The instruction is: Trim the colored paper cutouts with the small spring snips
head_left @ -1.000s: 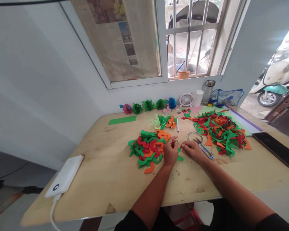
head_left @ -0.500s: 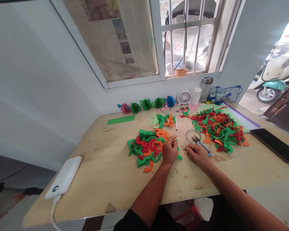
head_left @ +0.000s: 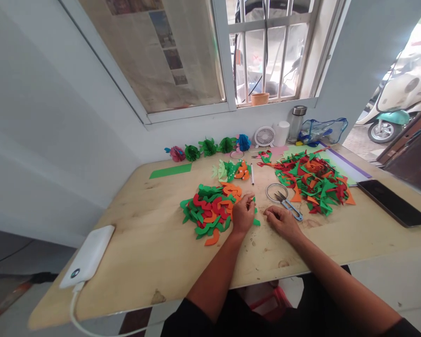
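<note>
My left hand (head_left: pixel 243 215) rests at the right edge of a heap of cut paper shapes (head_left: pixel 205 213) in green, red and orange. Its fingers are curled together, and what they hold, if anything, is hidden. A green paper piece (head_left: pixel 257 223) pokes out just right of it. My right hand (head_left: pixel 283 222) lies on the table with thumb and fingers drawn together; I cannot make out anything between them. Just beyond it are blue-handled thread snips (head_left: pixel 291 208), their blades crossing a clear ring (head_left: pixel 276 191), perhaps a tape roll.
Paper scraps (head_left: pixel 319 182) lie in a pile at the right, near a black phone (head_left: pixel 395 203). A pen (head_left: pixel 252 174), spotted paper shapes (head_left: pixel 231 171), paper pompoms (head_left: pixel 208 147) and a small fan (head_left: pixel 264 136) are behind. A white power bank (head_left: pixel 87 257) sits at the left edge.
The view has shifted slightly, so everything appears a little higher and further left. An orange bit seen at my left fingertips is no longer clearly visible. Both hands keep nearly the same place.
</note>
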`<state>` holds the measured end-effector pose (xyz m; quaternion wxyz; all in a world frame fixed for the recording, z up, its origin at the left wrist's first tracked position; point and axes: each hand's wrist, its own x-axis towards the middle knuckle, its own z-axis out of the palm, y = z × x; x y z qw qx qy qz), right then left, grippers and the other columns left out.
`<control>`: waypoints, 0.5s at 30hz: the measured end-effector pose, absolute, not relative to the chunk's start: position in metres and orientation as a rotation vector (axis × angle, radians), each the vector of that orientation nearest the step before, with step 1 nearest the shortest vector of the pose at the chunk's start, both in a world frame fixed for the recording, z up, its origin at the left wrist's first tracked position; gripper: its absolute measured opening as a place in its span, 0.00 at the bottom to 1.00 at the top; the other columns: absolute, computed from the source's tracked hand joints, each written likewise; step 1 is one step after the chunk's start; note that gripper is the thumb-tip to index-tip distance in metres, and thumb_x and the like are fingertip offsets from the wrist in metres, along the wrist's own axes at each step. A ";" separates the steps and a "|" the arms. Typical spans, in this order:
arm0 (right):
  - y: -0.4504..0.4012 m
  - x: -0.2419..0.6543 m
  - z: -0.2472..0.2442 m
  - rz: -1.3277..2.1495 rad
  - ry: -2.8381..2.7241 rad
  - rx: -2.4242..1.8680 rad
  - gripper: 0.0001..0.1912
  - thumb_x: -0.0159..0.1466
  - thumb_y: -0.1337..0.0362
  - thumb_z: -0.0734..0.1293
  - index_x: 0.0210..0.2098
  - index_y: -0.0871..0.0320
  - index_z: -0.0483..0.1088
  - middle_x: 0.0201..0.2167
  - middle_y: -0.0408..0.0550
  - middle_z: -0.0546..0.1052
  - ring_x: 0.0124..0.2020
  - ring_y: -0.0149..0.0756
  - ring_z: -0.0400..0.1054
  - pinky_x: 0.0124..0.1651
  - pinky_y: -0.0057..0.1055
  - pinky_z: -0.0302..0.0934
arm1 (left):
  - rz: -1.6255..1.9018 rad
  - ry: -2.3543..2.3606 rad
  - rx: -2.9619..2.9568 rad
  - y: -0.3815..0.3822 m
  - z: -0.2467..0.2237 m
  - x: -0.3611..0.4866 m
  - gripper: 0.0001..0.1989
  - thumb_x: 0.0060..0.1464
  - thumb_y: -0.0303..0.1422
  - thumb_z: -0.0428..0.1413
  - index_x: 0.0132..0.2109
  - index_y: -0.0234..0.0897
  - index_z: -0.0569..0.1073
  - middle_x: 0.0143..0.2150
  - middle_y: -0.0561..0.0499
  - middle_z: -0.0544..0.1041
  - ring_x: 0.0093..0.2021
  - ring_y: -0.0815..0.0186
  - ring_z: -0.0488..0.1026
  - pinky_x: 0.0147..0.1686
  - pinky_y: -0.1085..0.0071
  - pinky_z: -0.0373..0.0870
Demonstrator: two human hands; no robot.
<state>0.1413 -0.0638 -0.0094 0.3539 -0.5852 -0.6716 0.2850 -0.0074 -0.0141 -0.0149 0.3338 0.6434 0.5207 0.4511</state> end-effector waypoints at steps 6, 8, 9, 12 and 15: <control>-0.064 0.141 -0.012 0.718 -1.719 -1.534 0.11 0.60 0.62 0.59 0.29 0.59 0.71 0.19 0.42 0.70 0.20 0.29 0.59 0.25 0.26 0.51 | 1.236 1.207 1.588 -0.014 -0.015 -0.006 0.16 0.51 0.25 0.50 0.48 0.34 0.72 0.37 0.47 0.79 0.38 0.66 0.78 0.38 0.72 0.73; -0.064 0.141 -0.012 0.715 -1.729 -1.528 0.11 0.60 0.63 0.59 0.29 0.59 0.71 0.19 0.42 0.70 0.21 0.29 0.59 0.25 0.26 0.51 | 1.233 1.218 1.679 -0.015 -0.014 -0.006 0.17 0.50 0.24 0.51 0.48 0.36 0.72 0.42 0.46 0.79 0.42 0.65 0.77 0.43 0.69 0.72; -0.064 0.140 -0.011 0.716 -1.735 -1.525 0.11 0.60 0.63 0.59 0.28 0.59 0.71 0.19 0.42 0.70 0.21 0.29 0.59 0.25 0.26 0.51 | 1.231 1.238 1.731 -0.015 -0.014 -0.006 0.17 0.50 0.23 0.51 0.48 0.37 0.73 0.44 0.46 0.78 0.44 0.64 0.76 0.46 0.67 0.71; -0.065 0.140 -0.010 0.708 -1.722 -1.524 0.11 0.60 0.62 0.59 0.28 0.59 0.70 0.19 0.41 0.69 0.21 0.29 0.58 0.25 0.26 0.51 | 1.214 1.325 1.856 -0.015 -0.013 -0.007 0.16 0.50 0.23 0.51 0.46 0.37 0.74 0.46 0.45 0.77 0.48 0.62 0.73 0.52 0.63 0.68; -0.065 0.139 -0.011 0.696 -1.703 -1.514 0.11 0.60 0.62 0.59 0.27 0.59 0.70 0.20 0.42 0.70 0.22 0.29 0.59 0.26 0.26 0.52 | 1.183 1.381 1.917 -0.015 -0.014 -0.008 0.16 0.50 0.22 0.50 0.45 0.37 0.74 0.45 0.45 0.77 0.49 0.62 0.72 0.52 0.62 0.67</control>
